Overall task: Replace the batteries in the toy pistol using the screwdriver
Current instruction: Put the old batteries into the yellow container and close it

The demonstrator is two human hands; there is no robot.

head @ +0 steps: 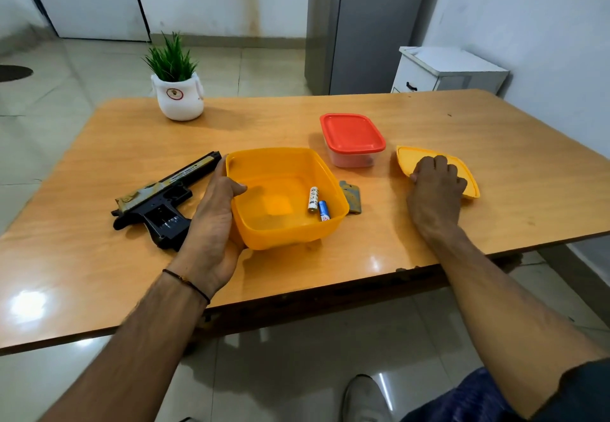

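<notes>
On the orange wooden table [515, 157] the toy pistol [158, 197] lies flat on its side at the left, black with a gold-coloured top. Its barrel points away toward the far side and its grip lies toward the near edge. The side of the grip shows a recess with small metal parts inside. Just right of it stands an open yellow container [290, 235]. The left hand [214, 220] grips the container's left wall, with the thumb hooked over the rim into the inside and the palm and fingers wrapped along the outside. 2 batteries lie side by side on the container's floor toward its right wall, a white battery [313, 199] and a blue battery [324, 211], touching or nearly so. A small grey cover piece [350, 196] lies on the table just beside the container's right wall. Farther right, the right hand [435, 187] rests on top of the yellow lid [405, 157], with its fingers bent over the lid and its thumb at the lid's left edge, holding it against the table. Behind the container and the lid sits a clear box with a red lid [352, 139], closed. A small green plant in a white pot [178, 98] stands near the table's far left edge.
</notes>
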